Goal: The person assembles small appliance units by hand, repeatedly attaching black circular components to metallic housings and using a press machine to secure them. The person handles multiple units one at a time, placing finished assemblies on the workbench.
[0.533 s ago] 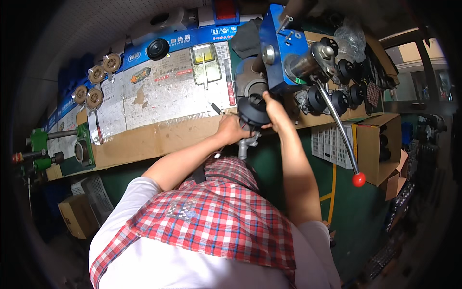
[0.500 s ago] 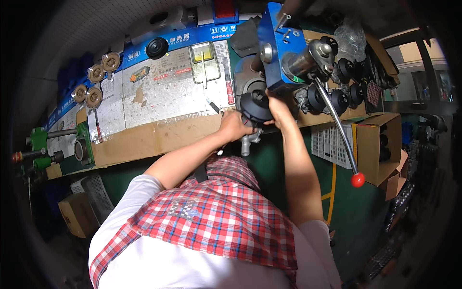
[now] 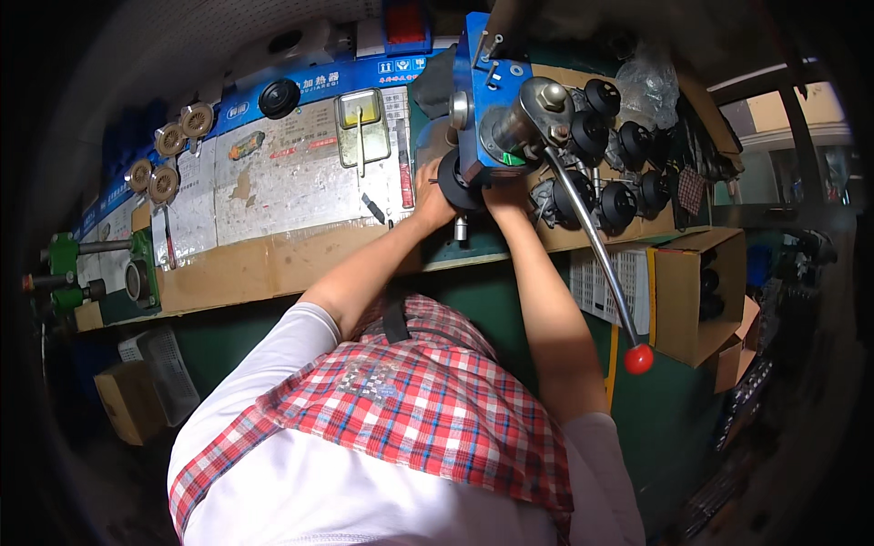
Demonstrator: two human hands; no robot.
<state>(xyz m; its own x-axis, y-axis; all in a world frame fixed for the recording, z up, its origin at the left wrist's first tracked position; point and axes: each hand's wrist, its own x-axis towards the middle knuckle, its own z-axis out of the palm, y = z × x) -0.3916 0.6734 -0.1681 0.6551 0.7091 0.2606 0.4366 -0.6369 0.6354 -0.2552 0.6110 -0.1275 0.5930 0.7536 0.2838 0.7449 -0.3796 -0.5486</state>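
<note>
A black round part (image 3: 453, 187) with a metal pipe stub (image 3: 462, 228) sits under the head of a blue lever press (image 3: 492, 114). My left hand (image 3: 431, 195) grips the part's left side. My right hand (image 3: 505, 197) is against its right side, with the fingers hidden beneath the press head. The press's long steel lever (image 3: 592, 241) slants down toward me and ends in a red ball knob (image 3: 639, 358). Neither hand touches the lever.
Several black round parts (image 3: 619, 205) stand right of the press. An open cardboard box (image 3: 678, 296) and a white crate (image 3: 596, 280) sit lower right. Leftward are a two-part tray (image 3: 363, 141) with a brush, tan discs (image 3: 163, 183), a black disc (image 3: 279, 97) and a green tool (image 3: 141, 273).
Both hands have carried the black part away from me, from the bench's front edge to beneath the press head. The whole view has shifted slightly.
</note>
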